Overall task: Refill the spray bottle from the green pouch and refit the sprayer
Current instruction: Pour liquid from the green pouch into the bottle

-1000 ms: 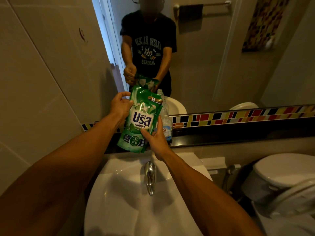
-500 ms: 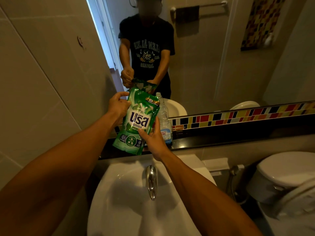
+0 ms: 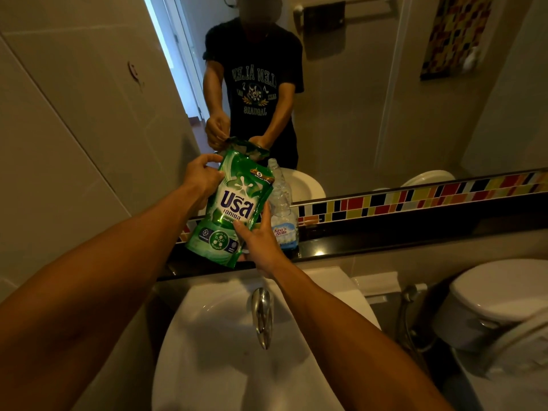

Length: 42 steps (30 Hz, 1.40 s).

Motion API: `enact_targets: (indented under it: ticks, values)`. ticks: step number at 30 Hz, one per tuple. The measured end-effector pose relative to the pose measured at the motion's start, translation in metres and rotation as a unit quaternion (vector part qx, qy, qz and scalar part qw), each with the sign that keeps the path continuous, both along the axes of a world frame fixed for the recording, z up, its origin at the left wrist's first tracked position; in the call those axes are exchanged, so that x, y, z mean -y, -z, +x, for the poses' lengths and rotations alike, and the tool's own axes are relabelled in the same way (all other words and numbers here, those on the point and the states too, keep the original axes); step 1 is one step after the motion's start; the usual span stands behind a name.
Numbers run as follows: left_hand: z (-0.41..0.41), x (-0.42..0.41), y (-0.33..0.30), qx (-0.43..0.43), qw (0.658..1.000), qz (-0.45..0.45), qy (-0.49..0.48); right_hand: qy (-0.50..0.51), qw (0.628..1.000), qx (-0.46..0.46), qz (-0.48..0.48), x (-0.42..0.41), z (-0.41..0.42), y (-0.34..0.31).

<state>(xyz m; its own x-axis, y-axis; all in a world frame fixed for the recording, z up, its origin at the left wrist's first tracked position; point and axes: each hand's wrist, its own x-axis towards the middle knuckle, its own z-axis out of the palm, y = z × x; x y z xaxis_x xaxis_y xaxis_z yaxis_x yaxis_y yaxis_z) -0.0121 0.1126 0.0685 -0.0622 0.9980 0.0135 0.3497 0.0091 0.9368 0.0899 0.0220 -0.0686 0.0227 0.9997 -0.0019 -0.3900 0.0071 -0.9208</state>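
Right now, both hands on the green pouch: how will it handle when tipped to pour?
Probably floppy: the pouch is soft film, its top crumpled. It looks full, so likely heavy and saggy; the right hand props its lower part while the left hand pinches its upper edge. The glossy film may be slippery.

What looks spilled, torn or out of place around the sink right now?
No spill shows. The green pouch is held tilted above the black ledge, left hand at its upper edge, right hand low on it. The clear bottle stands upright behind it. The basin shows no puddle, though the light is dim.
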Motion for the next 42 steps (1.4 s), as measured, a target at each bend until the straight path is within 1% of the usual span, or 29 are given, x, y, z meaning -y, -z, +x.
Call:
enact_targets:
  ticks: [7, 19, 42]
  values:
    - [0.002, -0.005, -0.001, -0.031, 0.999, 0.002, 0.007, -0.018, 0.999, -0.032, -0.025, -0.002, -0.001, 0.002]
    - [0.005, -0.008, -0.005, -0.05, 0.998, -0.001, 0.023, -0.019, 0.998, -0.041, -0.036, 0.002, -0.002, -0.005]
    - [0.009, 0.002, -0.014, -0.047, 0.999, -0.004, 0.017, -0.019, 0.998, -0.05, -0.04, 0.009, -0.004, -0.014]
